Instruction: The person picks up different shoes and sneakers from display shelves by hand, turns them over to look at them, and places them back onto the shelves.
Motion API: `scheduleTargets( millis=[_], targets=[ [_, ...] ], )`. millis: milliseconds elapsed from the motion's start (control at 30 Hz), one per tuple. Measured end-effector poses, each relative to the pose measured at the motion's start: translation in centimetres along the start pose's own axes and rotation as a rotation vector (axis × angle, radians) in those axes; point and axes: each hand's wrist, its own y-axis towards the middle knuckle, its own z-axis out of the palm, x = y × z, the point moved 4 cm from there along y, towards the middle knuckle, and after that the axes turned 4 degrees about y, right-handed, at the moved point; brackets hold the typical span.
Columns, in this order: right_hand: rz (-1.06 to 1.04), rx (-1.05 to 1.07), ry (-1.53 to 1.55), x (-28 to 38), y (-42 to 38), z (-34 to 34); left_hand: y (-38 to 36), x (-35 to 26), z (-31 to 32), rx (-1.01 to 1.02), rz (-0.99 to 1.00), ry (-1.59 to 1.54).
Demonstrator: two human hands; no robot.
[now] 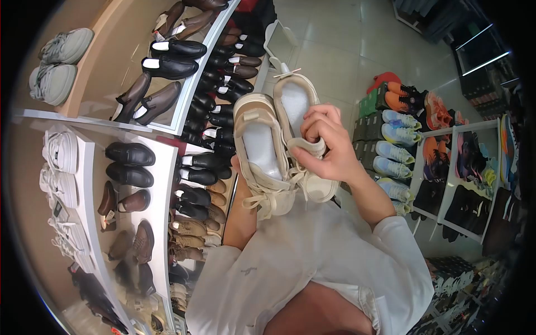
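I hold a pair of beige shoes side by side before my chest, their openings facing up and whitish material showing inside. The left shoe (262, 176) has a thin tie in a bow at its near end. My left hand (236, 165) supports it from behind and below; most of its fingers are hidden. My right hand (324, 139) is closed on the collar of the right shoe (281, 114), with curled fingers at the opening and the thumb at the near edge. A thin pale strip (287, 73) sticks out at the far end of the right shoe.
At left, shelves carry white sneakers (60, 153), black leather shoes (129, 163) and brown ones. A rack (451, 167) of colourful sports shoes stands at right, near stacked shoe boxes (365, 134). A small mirror (279, 42) stands on the tiled floor (329, 50) ahead.
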Motion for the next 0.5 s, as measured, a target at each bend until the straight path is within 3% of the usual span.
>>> scheduleTargets(
  millis=[100, 167, 300, 433, 500],
  targets=[
    [-0.011, -0.141, 0.197, -2.9, 2.2, 0.6, 3.0, -1.0, 0.1, -0.02, 0.052, 0.027],
    [0.172, -0.321, 0.298, -4.5, 4.2, 0.5, 5.9, -2.2, 0.0, -0.025, 0.092, 0.05],
    [0.195, -0.342, 0.314, -6.8, 8.5, 0.4, 11.4, -5.0, 0.3, -0.008, 0.193, 0.117],
    [0.093, -0.234, 0.114, -8.0, 13.5, 0.5, 15.6, -7.7, 0.6, -0.008, 0.242, 0.147],
    [0.066, -0.015, -0.236, -7.6, 16.0, 1.6, 16.3, -9.2, 0.5, -0.067, 0.071, -0.031]
  ],
)
